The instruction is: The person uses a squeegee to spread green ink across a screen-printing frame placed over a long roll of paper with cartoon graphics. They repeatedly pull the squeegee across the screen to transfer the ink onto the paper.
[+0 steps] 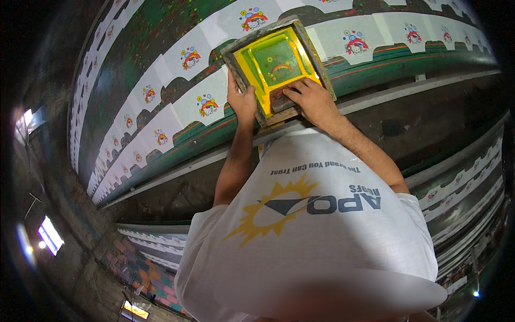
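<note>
A wooden-framed printing screen [317, 49] lies tilted on the green table, over the row of white fabric pieces. Yellow ink coats the inner edges of its mesh [279, 60], and a rainbow design shows through the middle. My left hand [242, 101] grips the frame's left side, thumb over the rim. Near the frame's lower edge, my right hand [311, 100] is closed on a dark, ink-stained squeegee [281, 101], fingers over its top. The squeegee's blade is hidden against the mesh.
White fabric pieces [206, 107] with a printed cartoon and rainbow run in rows along the long green table [155, 27]. A pale rail [161, 185] follows its near edge. More tables with white pieces [461, 182] stand behind me on the right.
</note>
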The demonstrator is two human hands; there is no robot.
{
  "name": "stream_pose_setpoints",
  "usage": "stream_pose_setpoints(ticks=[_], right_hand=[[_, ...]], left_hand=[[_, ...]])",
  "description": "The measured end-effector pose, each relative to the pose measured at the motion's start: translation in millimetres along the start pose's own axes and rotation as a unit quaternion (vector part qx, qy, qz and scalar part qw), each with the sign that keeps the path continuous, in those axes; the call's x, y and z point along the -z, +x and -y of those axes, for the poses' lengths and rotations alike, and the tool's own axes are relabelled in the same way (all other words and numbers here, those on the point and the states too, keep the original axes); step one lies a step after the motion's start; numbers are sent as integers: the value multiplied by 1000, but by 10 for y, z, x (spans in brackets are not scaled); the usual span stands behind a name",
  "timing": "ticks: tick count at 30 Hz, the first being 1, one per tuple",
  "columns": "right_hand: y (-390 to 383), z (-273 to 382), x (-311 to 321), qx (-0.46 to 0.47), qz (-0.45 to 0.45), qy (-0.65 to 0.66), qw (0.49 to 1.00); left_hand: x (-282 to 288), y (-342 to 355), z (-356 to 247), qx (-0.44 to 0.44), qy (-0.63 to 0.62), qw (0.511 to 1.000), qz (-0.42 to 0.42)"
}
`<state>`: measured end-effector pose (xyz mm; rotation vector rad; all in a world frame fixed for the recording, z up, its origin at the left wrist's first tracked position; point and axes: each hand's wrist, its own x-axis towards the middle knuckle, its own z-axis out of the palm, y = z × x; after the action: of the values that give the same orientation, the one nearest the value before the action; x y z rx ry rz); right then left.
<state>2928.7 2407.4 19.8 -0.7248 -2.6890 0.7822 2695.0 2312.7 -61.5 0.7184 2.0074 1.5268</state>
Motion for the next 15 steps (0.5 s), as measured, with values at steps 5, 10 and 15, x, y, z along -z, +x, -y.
stream_pose_setpoints(ticks=[5, 10, 15], right_hand=[[-24, -43, -59, -3, -5, 13, 1000], [-47, -40, -99, -2, -27, 16, 999], [72, -49, -111, 0, -26, -3, 1000]], left_hand=[[1, 12, -69, 11, -13, 1000, 7], [8, 4, -17, 9, -41, 999, 9], [3, -4, 57, -41, 87, 995, -13]])
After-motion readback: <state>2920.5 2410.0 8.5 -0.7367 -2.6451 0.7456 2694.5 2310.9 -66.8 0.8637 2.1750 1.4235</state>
